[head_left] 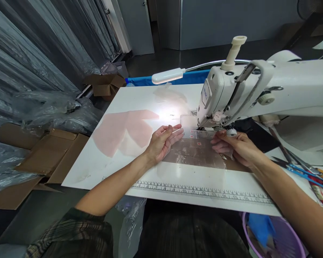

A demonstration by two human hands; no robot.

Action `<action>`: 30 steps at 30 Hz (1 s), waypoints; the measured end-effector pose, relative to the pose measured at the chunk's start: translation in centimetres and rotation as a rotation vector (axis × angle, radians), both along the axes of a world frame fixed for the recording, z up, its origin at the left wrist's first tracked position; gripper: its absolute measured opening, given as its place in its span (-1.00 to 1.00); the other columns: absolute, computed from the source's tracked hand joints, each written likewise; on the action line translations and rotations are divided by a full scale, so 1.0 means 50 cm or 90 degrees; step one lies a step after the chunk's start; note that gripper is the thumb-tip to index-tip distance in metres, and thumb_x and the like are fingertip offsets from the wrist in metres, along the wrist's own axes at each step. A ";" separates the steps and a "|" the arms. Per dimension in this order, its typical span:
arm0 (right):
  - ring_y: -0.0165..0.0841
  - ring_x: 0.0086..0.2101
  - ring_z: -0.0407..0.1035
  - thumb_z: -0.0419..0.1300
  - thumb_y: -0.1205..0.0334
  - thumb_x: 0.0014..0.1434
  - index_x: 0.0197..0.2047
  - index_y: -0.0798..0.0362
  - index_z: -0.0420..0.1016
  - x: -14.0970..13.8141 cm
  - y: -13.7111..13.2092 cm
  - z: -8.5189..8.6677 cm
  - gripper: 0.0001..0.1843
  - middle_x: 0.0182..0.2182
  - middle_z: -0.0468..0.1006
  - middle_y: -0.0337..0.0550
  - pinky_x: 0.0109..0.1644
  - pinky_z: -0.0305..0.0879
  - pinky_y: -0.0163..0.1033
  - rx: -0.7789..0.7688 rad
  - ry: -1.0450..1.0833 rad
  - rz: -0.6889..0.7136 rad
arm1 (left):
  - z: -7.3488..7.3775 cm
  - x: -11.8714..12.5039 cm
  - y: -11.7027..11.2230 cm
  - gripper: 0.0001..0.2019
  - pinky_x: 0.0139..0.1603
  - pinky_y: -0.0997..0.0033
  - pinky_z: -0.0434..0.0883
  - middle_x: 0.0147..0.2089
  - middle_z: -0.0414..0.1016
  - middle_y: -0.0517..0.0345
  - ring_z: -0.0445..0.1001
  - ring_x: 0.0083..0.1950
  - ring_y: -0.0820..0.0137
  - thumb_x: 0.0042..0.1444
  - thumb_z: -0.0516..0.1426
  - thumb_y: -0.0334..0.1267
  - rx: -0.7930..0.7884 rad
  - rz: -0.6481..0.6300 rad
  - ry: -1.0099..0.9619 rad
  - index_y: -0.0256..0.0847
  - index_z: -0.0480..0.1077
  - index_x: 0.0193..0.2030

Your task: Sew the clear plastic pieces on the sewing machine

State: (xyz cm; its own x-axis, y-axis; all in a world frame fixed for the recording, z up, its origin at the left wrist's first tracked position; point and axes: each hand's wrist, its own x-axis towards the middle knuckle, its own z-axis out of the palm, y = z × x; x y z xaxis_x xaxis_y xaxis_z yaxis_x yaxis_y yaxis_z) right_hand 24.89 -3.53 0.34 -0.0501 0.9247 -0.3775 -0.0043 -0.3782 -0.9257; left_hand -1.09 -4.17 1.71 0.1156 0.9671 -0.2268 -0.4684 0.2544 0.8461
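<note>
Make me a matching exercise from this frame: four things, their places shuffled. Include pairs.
Things
1. Translucent sheet
2. Pink piece
3. Ruler scale
4. Purple basket

Places
A. Below the table, at the picture's lower right
B. Along the table's near edge
C. Between the left hand and the right hand, by the sewing machine
D. Flat on the table, on the far side from the sewing machine, left of the left hand

Pairs
1-C, 2-D, 3-B, 4-A
</note>
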 end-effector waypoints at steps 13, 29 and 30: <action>-0.39 -0.50 0.32 0.36 -0.27 0.03 -0.37 0.06 0.48 0.029 -0.003 0.007 -0.49 -0.51 0.51 -0.22 -0.46 0.22 -0.26 0.208 -0.459 0.122 | -0.004 -0.033 0.016 -0.85 0.29 0.01 0.41 0.16 0.56 -0.03 0.48 0.24 0.17 0.20 0.23 -0.31 0.465 0.013 0.619 -0.18 0.48 -0.09; -0.34 -0.29 0.52 0.36 -0.18 0.09 0.02 0.04 0.51 -0.104 -0.046 0.061 -0.43 -0.27 0.62 -0.11 -0.26 0.47 -0.23 0.120 -0.028 0.279 | 0.027 -0.050 -0.020 -0.26 -0.34 0.35 0.54 -0.21 0.57 -0.05 0.61 -0.31 0.29 0.16 0.08 0.40 0.081 -0.381 0.414 -0.29 0.36 0.10; -0.32 -0.29 0.52 0.30 -0.17 0.17 0.05 0.05 0.52 -0.102 -0.044 0.059 -0.47 -0.27 0.62 -0.09 -0.24 0.48 -0.20 0.159 -0.079 0.289 | 0.026 -0.052 -0.020 -0.28 -0.31 0.33 0.55 -0.19 0.57 -0.03 0.61 -0.31 0.29 0.16 0.16 0.33 0.076 -0.371 0.447 -0.29 0.31 0.18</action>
State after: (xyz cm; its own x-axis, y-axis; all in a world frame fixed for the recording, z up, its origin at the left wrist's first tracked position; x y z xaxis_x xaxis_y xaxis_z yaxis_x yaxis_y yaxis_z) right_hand 19.77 -5.72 3.27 -0.4357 0.8826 -0.1769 0.2234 -0.0843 -0.9711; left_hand -3.69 -5.15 3.02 0.4661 0.8202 -0.3318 0.3375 0.1819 0.9236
